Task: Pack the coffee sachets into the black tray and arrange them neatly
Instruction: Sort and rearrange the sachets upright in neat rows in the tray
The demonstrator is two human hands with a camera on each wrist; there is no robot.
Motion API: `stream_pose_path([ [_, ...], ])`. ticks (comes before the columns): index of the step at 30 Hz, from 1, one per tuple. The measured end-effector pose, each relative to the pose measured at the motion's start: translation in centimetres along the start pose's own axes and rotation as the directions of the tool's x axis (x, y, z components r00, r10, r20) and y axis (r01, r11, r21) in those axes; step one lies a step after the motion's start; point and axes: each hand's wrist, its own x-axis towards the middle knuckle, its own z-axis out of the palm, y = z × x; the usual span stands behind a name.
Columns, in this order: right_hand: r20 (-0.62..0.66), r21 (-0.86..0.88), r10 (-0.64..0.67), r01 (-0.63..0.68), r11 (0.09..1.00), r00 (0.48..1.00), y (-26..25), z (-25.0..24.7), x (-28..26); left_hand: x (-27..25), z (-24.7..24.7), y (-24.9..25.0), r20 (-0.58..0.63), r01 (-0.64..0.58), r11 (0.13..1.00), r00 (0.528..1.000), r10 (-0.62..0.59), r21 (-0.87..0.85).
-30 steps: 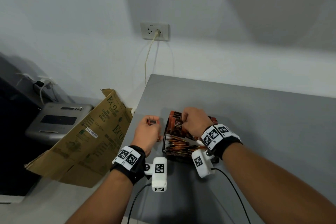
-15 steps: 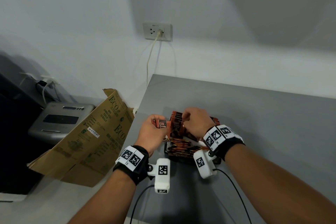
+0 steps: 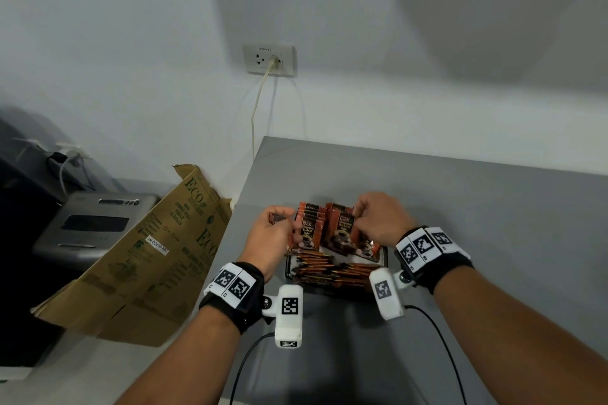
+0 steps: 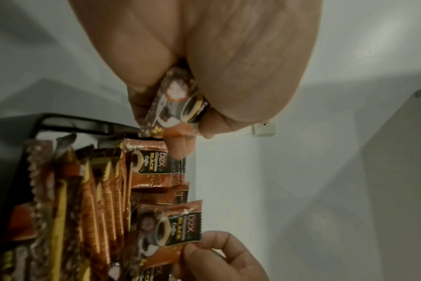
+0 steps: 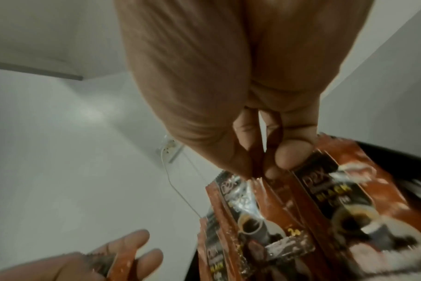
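On the grey table (image 3: 477,223) stands the black tray (image 3: 384,256), packed with orange-brown coffee sachets. Several stand upright at the back (image 3: 311,230); others lie on edge in front (image 3: 332,271). My left hand (image 3: 283,223) is at the tray's left side, pinching one loose sachet (image 4: 178,106) between thumb and fingers. My right hand (image 3: 357,220) pinches the top edges of the right-hand upright sachets (image 5: 324,199). The left wrist view has the tray rim (image 4: 72,123) and my right hand (image 4: 219,256) on its sachet (image 4: 180,228). My left hand (image 5: 84,266) appears low in the right wrist view.
A flattened cardboard box (image 3: 148,256) leans against the table's left edge, with a grey device (image 3: 92,227) beyond it. A wall socket (image 3: 268,59) with a cable hangs behind the table. Bare table surface lies to the tray's right and behind it.
My left hand has carried its sachet rightward to the tray's left side. My right hand has shifted right along the upright row, which now shows two fanned groups.
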Motion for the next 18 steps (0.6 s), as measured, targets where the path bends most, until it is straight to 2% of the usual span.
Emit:
stream_pose_path([
  [3,0.048,-0.036,0.034,-0.032,0.999,0.998,0.2,1.4,0.2,-0.2,0.1,-0.2,0.023,-0.004,0.999,1.0,0.003,0.036],
  [10,0.013,-0.2,0.025,-0.022,0.98,1.0,-0.4,2.5,0.7,-0.5,-0.3,-0.7,0.023,-0.011,0.996,1.0,0.009,0.094],
  [15,-0.009,-0.182,0.008,-0.009,0.983,1.0,-0.3,2.5,0.6,-0.6,-0.3,-0.7,0.072,-0.023,0.992,0.997,0.014,0.125],
  [18,-0.051,-0.097,0.01,-0.015,0.995,0.999,0.1,1.7,0.2,-0.7,0.0,-0.7,0.101,-0.044,0.989,0.994,0.03,0.14],
])
